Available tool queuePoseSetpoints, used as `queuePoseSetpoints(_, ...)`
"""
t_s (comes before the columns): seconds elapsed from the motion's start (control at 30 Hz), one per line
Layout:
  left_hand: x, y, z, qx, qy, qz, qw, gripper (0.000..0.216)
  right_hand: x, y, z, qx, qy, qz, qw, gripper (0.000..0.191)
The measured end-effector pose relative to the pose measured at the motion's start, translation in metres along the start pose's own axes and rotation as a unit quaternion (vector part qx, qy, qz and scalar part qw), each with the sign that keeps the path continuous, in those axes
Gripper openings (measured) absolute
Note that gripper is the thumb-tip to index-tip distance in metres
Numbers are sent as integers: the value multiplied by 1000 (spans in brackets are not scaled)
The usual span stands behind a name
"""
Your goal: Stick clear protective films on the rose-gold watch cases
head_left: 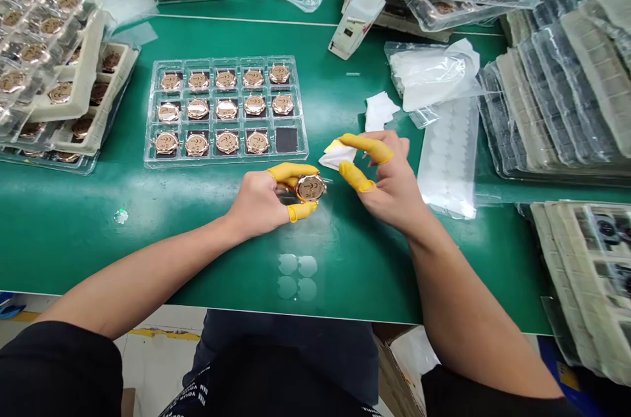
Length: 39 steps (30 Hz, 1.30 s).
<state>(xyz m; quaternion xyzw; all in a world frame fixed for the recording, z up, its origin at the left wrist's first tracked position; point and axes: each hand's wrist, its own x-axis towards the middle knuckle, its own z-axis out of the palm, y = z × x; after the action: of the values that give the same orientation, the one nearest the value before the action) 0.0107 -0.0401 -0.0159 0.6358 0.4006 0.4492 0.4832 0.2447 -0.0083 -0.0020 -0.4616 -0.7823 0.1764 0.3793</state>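
Note:
My left hand (269, 200), with yellow finger cots, grips a rose-gold watch case (311, 188) by its edge between thumb and fingers. Its marked back faces up. To the right, my right hand (387, 177) also wears yellow cots and has a small folded white cloth (338, 155) between its thumb and fingertips, apart from the watch. Behind my left hand lies a clear plastic tray (217, 162) with rows of similar watch cases, backs up. Its front right compartment (286, 139) holds only a dark pad.
Stacked trays of watches (49, 62) stand at left, with more at the back. A white bottle (359, 16), bagged white cloths (428, 75) and a clear film strip (448, 160) lie behind my right hand. Tray stacks (566, 88) line the right. Round clear films (297, 277) lie near the front edge.

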Motion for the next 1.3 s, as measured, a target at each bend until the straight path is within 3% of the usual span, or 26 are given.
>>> queuePoseSetpoints(0.1,-4,-4,1,99,19,190,977,37,-5,0,-11,105,-126,14,986,48)
queuePoseSetpoints(0.2,-6,-5,1,138,40,282,949,37,-7,-6,-11,143,-133,41,980,37)
queuePoseSetpoints(0.37,-3,3,-3,134,23,192,972,41,-1,-13,-12,195,-129,122,965,28)
queuePoseSetpoints(0.47,-2,6,-4,124,32,157,979,42,3,-15,-16,196,-130,132,963,24)
queuePoseSetpoints(0.6,-1,5,-6,124,68,107,984,44,6,-16,-22,196,-104,125,967,29)
queuePoseSetpoints(0.73,1,4,-10,82,14,76,994,48,5,-13,-26,196,-113,109,968,33)
queuePoseSetpoints(0.8,3,4,-11,83,22,74,994,48,5,-11,-28,192,-117,96,970,34)
queuePoseSetpoints(0.87,5,5,-11,78,25,69,994,48,5,-10,-28,189,-115,86,971,31)
queuePoseSetpoints(1.0,7,5,-12,20,-27,48,998,53,6,-11,-28,167,-121,67,976,23)
queuePoseSetpoints(1.3,5,10,-10,25,-23,-20,999,55,3,-4,-26,48,-128,20,990,15)
